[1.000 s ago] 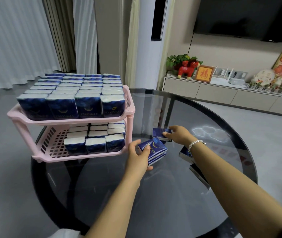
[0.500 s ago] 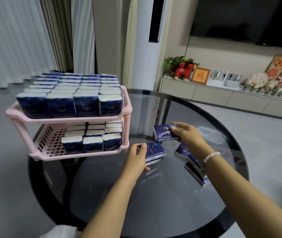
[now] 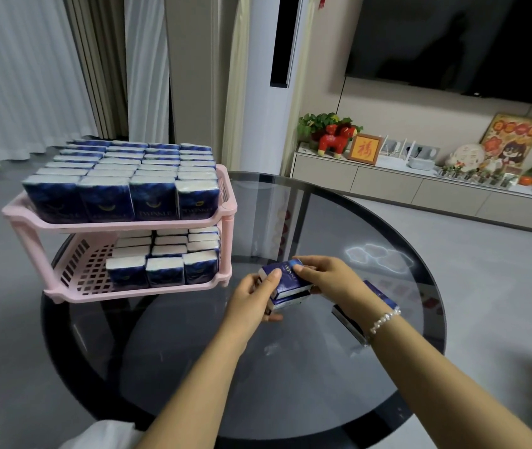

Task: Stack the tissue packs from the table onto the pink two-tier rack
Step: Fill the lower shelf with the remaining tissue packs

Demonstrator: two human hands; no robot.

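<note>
Gathering step: left hand (image 3: 253, 298) & right hand (image 3: 326, 275) both clamped on small tissue pack stack (image 3: 287, 285). Next: carry left of grip to rack (image 3: 73, 280) lower tier gap.

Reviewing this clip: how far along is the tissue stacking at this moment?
Mostly done. The pink rack has a full top tier and a bottom tier filled on its right side, bare on its left. In hand: the left hand and right hand together hold a small stack of packs. Left: a few loose packs on the glass table behind the right wrist.
</note>
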